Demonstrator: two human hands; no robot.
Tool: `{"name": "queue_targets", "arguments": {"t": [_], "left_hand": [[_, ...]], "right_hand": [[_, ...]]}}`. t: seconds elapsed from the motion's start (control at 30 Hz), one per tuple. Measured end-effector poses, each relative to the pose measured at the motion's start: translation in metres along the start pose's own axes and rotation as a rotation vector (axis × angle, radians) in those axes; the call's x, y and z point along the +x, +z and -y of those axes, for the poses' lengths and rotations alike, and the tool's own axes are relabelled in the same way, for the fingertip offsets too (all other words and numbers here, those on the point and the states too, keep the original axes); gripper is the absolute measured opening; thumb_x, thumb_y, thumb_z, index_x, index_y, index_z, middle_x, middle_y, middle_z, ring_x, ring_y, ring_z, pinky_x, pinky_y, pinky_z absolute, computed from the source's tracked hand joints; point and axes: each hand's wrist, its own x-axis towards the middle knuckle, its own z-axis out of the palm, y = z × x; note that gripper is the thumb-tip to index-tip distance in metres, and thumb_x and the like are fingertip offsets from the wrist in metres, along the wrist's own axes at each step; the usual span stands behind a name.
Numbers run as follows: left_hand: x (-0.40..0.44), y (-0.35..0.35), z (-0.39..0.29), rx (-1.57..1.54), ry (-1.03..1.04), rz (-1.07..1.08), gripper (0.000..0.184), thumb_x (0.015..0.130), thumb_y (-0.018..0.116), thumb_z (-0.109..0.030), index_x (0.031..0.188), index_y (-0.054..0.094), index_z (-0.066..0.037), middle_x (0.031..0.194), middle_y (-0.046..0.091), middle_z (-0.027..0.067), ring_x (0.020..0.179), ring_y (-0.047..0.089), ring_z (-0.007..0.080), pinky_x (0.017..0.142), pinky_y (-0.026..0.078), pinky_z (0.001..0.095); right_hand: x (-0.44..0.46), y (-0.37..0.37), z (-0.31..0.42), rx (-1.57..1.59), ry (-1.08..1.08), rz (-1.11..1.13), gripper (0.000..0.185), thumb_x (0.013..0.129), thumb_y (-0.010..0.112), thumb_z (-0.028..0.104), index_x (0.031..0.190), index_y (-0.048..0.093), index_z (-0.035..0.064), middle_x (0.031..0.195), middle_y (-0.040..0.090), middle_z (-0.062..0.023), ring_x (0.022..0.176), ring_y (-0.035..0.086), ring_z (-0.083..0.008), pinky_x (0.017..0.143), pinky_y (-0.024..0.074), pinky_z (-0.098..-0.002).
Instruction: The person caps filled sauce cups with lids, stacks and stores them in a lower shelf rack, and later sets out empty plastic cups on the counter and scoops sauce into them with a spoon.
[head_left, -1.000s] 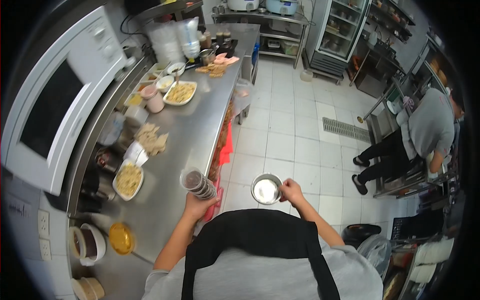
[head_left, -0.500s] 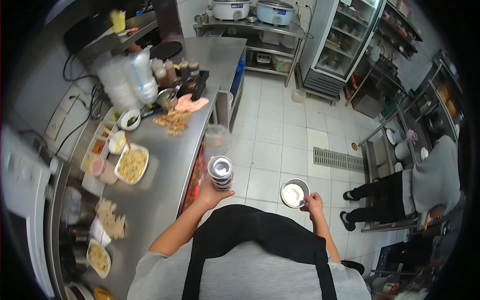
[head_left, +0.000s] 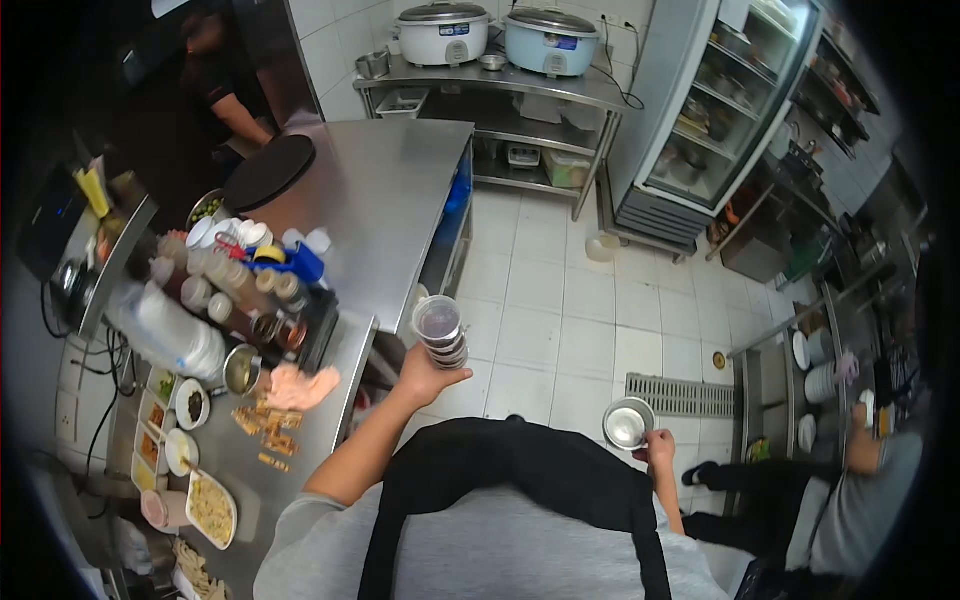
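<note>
My left hand [head_left: 432, 380] is wrapped round an upright stack of small round clear plastic tubs [head_left: 440, 325], held over the floor beside the counter edge. What is in the tubs, if anything, is too unclear to tell. On the other side, my right hand [head_left: 655, 448] grips the rim of a small metal bowl [head_left: 628, 424]. Something white [head_left: 626, 430] lies in the bottom of that bowl. Both hands are out in front of my apron, well apart from each other, and neither touches the counter.
To my left runs a steel counter [head_left: 345, 170] with sauce bottles [head_left: 235, 285], a pink cloth [head_left: 300, 388] and a white dish of food [head_left: 212, 510]. Two rice cookers [head_left: 443, 38] stand ahead. A glass-door fridge [head_left: 725, 110] and a co-worker [head_left: 860, 510] are at right.
My view has moved forward along the counter, so its things sit lower and farther left. Both hands still hold the tubs and the bowl. A person now shows beyond the counter.
</note>
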Motion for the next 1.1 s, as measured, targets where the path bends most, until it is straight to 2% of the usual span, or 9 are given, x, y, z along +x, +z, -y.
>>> {"name": "queue_targets", "arguments": {"t": [0.13,0.2,0.37,0.47,0.6,0.77,0.87,1.0,1.1], "left_hand": [[0.099,-0.002,0.002,0.051,-0.046,-0.074,0.058,0.062,0.082,-0.013,0.112,0.055,0.001,0.106,0.064,0.0125,0.099,0.062,0.0216,0.088,0.048,0.0336],[0.143,-0.002,0.012,0.056,-0.089,-0.133,0.058,0.062,0.082,-0.013,0.111,0.055,0.001,0.105,0.065,0.0126,0.098,0.062,0.0215,0.087,0.048,0.0336],[0.249,-0.011,0.024,0.056,-0.142,-0.280,0.061,0.061,0.083,-0.014,0.111,0.053,0.001,0.104,0.065,0.0139,0.097,0.063,0.0228,0.085,0.049,0.0343],[0.321,-0.026,0.054,0.112,-0.175,-0.303,0.062,0.060,0.083,-0.014,0.111,0.052,0.000,0.104,0.065,0.0147,0.098,0.063,0.0245,0.085,0.049,0.0347],[0.417,-0.048,0.048,0.014,-0.173,-0.344,0.059,0.060,0.083,-0.014,0.109,0.053,0.000,0.105,0.065,0.0149,0.098,0.063,0.0256,0.086,0.049,0.0349],[0.528,-0.073,0.035,0.075,-0.171,-0.376,0.056,0.061,0.083,-0.012,0.108,0.055,0.000,0.101,0.066,0.0129,0.095,0.063,0.0219,0.084,0.049,0.0334],[0.593,-0.081,0.040,0.083,-0.151,-0.430,0.052,0.061,0.082,-0.010,0.105,0.057,-0.001,0.098,0.066,0.0116,0.093,0.063,0.0207,0.083,0.049,0.0332],[0.665,-0.084,0.037,0.058,-0.194,-0.529,0.046,0.061,0.081,-0.007,0.101,0.060,-0.002,0.096,0.066,0.0087,0.090,0.062,0.0182,0.081,0.048,0.0324],[0.707,-0.084,0.037,0.047,-0.249,-0.626,0.048,0.063,0.080,-0.003,0.104,0.057,-0.002,0.097,0.063,0.0060,0.090,0.060,0.0149,0.082,0.048,0.0312]], "right_hand": [[0.107,0.084,0.125,-0.161,-0.084,0.160,0.014,0.075,0.058,0.011,0.080,0.047,0.0039,0.070,0.052,-0.0082,0.047,0.057,-0.0202,0.040,0.0535,-0.0333],[0.155,0.138,0.186,-0.140,-0.169,0.234,0.018,0.076,0.059,0.013,0.086,0.047,0.0038,0.068,0.050,-0.0078,0.043,0.053,-0.0211,0.039,0.0502,-0.0340],[0.239,0.271,0.334,-0.141,-0.190,0.455,0.017,0.076,0.058,0.014,0.087,0.048,0.0052,0.071,0.052,-0.0072,0.048,0.055,-0.0193,0.043,0.0521,-0.0317],[0.280,0.333,0.391,-0.062,-0.154,0.592,0.016,0.077,0.058,0.014,0.086,0.048,0.0052,0.071,0.052,-0.0074,0.049,0.056,-0.0191,0.044,0.0534,-0.0313],[0.335,0.384,0.448,-0.069,-0.046,0.685,0.015,0.079,0.057,0.014,0.087,0.047,0.0043,0.071,0.053,-0.0081,0.049,0.056,-0.0201,0.046,0.0553,-0.0325],[0.416,0.429,0.509,-0.100,-0.049,0.650,0.017,0.078,0.059,0.015,0.085,0.048,0.0037,0.070,0.054,-0.0089,0.049,0.059,-0.0210,0.042,0.0546,-0.0316],[0.471,0.469,0.557,-0.150,-0.039,0.736,0.015,0.078,0.058,0.015,0.086,0.050,0.0046,0.076,0.056,-0.0084,0.057,0.060,-0.0205,0.051,0.0573,-0.0335],[0.542,0.560,0.628,-0.216,-0.060,0.889,0.015,0.079,0.059,0.014,0.088,0.049,0.0067,0.076,0.055,-0.0075,0.060,0.060,-0.0187,0.049,0.0561,-0.0337],[0.566,0.652,0.693,-0.309,-0.139,1.021,0.020,0.079,0.062,0.015,0.092,0.049,0.0068,0.073,0.053,-0.0075,0.051,0.057,-0.0177,0.046,0.0547,-0.0332]]}}
